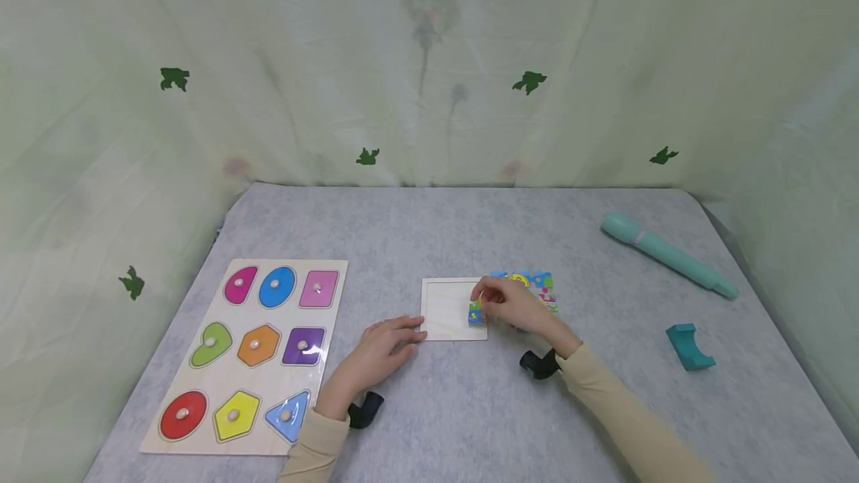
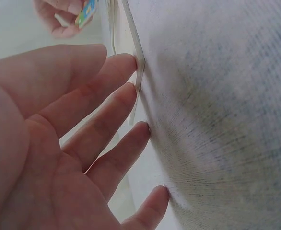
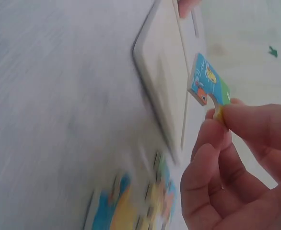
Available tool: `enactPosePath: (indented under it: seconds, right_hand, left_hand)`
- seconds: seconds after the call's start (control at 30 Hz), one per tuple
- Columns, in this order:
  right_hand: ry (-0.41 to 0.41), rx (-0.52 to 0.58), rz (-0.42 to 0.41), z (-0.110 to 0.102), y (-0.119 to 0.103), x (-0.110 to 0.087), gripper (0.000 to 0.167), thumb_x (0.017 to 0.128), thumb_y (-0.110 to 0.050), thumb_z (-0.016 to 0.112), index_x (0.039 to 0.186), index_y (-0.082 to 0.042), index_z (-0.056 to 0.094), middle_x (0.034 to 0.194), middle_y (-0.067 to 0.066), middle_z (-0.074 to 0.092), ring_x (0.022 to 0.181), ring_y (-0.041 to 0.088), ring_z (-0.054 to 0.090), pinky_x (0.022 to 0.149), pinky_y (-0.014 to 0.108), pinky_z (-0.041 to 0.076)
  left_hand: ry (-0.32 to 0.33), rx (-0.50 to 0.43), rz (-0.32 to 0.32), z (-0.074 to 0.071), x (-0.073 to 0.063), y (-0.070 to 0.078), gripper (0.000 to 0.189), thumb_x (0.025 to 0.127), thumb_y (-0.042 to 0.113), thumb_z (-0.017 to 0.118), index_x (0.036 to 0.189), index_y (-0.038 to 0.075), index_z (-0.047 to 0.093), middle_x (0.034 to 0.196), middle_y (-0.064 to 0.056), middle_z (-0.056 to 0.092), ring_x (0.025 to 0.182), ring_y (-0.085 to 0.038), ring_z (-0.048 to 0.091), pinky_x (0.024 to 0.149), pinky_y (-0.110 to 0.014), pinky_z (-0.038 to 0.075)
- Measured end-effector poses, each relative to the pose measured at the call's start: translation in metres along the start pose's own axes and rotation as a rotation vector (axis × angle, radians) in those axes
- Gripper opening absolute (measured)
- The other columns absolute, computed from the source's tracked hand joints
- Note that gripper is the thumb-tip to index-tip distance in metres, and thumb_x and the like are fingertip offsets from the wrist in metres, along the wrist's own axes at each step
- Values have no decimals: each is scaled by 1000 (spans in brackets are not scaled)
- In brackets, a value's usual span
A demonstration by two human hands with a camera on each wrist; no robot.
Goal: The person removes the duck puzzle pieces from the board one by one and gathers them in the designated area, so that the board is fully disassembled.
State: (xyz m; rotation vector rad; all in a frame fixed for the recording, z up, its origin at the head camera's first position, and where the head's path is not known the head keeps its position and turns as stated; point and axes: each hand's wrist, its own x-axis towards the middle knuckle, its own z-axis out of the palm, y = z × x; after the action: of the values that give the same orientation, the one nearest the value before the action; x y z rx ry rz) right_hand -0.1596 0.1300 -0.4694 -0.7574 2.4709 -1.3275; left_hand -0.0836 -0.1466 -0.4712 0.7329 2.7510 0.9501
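A blue and green jigsaw puzzle piece (image 3: 208,79) is pinched between thumb and fingers of my right hand (image 1: 513,305), held over the right side of a pale puzzle frame (image 1: 446,309). My left hand (image 1: 382,349) rests with fingers spread and fairly straight, its fingertips touching the frame's left edge (image 2: 136,48) and the tablecloth. More colourful puzzle pieces (image 1: 542,282) lie just right of the frame, partly covered by my right hand; they look blurred in the right wrist view.
On the left lies a wooden shape board (image 1: 251,341) with several knobbed coloured shapes, close to my left forearm. A teal stick-shaped object (image 1: 671,256) lies at the back right. Nearer sits a teal block with a curved cutout (image 1: 690,347). Fabric walls (image 1: 429,65) enclose the table.
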Motion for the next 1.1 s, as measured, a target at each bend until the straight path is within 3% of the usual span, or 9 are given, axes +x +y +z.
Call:
enactPosePath:
  seconds: [0.2,0.4,0.7,0.9,1.1]
  right_hand:
    - [-21,12,50,-19,15,-18,12,89,0,60,99,-5,64,86,4,58,71,17,50,60,26,42]
    - [-26,5,48,-25,15,-27,14,86,6,58,96,-2,64,80,3,55,67,16,47,58,25,39]
    - [-28,-130,-3,-15,14,-27,14,84,8,64,91,-4,64,75,-3,56,70,12,51,60,25,46]
    - [29,-319,-47,-5,11,-26,16,82,10,65,86,-6,65,71,-6,54,67,9,50,60,25,45]
    - [46,-407,-48,-1,9,-27,17,80,10,66,85,-6,65,77,-1,56,71,12,49,63,27,44]
  left_hand:
    - [3,-1,2,1,-1,-1,25,94,8,59,116,3,68,134,-11,54,129,-34,42,102,-59,26]
    - [7,-11,-2,1,-1,-1,25,94,9,59,116,4,68,134,-10,54,130,-33,42,102,-59,25]
    - [18,-29,1,2,-2,-1,24,94,8,59,116,4,68,134,-10,55,130,-33,42,103,-59,25]
    - [19,-29,1,2,-2,-2,25,94,8,59,116,3,68,134,-11,55,130,-33,42,103,-58,25]
    - [25,-35,-3,2,-1,0,25,94,8,59,116,3,68,134,-11,55,130,-33,42,103,-58,24]
